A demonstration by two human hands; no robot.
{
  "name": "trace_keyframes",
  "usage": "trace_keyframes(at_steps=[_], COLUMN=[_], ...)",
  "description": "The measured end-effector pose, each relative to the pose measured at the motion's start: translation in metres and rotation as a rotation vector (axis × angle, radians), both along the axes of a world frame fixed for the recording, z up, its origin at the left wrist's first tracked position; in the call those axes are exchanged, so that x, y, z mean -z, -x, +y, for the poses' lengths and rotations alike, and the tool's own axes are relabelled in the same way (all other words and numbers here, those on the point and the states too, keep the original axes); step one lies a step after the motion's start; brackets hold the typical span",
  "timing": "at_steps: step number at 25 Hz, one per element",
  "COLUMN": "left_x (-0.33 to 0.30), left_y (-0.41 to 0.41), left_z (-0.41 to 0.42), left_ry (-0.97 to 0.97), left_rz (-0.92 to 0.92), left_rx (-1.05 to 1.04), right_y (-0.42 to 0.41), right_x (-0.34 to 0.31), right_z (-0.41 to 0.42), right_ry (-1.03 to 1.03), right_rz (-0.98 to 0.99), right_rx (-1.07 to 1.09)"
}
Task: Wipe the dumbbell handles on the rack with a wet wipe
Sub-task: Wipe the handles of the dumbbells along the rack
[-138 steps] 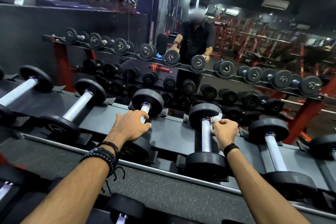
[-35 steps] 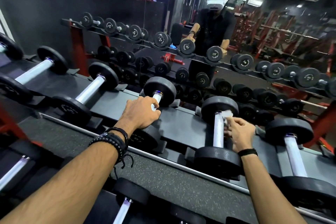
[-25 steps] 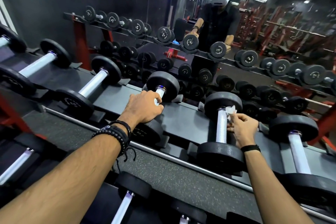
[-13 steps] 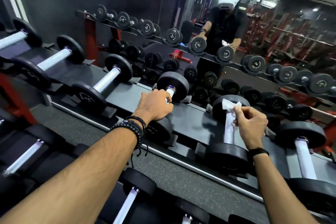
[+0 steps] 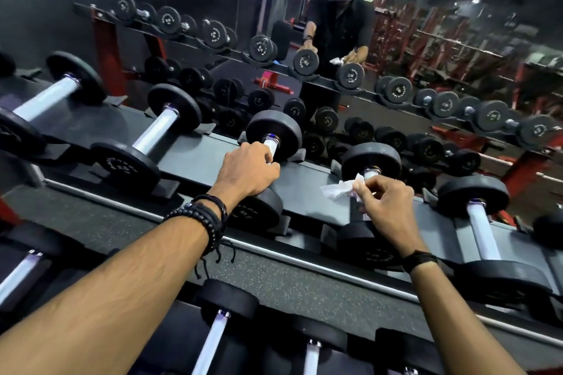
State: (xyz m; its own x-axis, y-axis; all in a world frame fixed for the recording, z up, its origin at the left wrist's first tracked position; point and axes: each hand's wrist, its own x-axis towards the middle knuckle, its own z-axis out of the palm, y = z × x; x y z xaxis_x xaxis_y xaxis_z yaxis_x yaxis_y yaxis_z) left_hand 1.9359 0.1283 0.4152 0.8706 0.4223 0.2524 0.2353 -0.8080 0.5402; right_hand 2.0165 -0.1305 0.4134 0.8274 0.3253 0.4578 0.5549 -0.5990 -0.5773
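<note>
Black dumbbells with silver handles lie in a row on the top shelf of the grey rack. My left hand grips the handle of one dumbbell near its far plate. My right hand pinches a crumpled white wet wipe just above the handle of the neighbouring dumbbell. The wipe sticks out to the left of my fingers, off the handle. My right hand hides most of that handle.
More dumbbells lie left and right on the same shelf, and a lower shelf holds several others. A wall mirror behind the rack reflects the rack, a person and red gym machines.
My right hand has lifted the wipe off the dumbbell handle and drawn it left, so it hangs free. My left hand keeps its grip. The view has shifted left.
</note>
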Motion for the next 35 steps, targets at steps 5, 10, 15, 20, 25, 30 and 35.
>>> trace_keyframes(at_steps=[5,10,15,20,25,30,35], left_x=[0.001,-0.002,-0.004,-0.007,-0.005,-0.004,0.002], left_y=[0.001,0.005,0.007,0.01,0.005,0.007,-0.001], left_z=[0.0,0.0,-0.001,-0.005,-0.005,-0.004,0.002], left_ry=[-0.017,0.013,0.019,-0.018,-0.059,-0.079,-0.081], left_rz=[-0.004,-0.02,-0.055,-0.092,-0.097,-0.142,-0.13], left_rx=[0.007,-0.013,-0.033,-0.079,-0.098,-0.072,-0.014], right_y=[0.013,0.01,0.01,0.009,0.008,0.013,0.016], right_x=[-0.003,0.001,0.002,0.003,0.005,0.002,-0.003], right_z=[0.004,0.004,0.003,0.0,0.002,0.003,0.007], right_ry=[-0.021,0.12,0.1,0.076,0.081,0.107,0.202], right_rz=[-0.064,-0.034,-0.039,-0.038,-0.047,-0.085,-0.145], right_rx=[0.025,0.058,0.113,0.145,0.181,0.149,0.121])
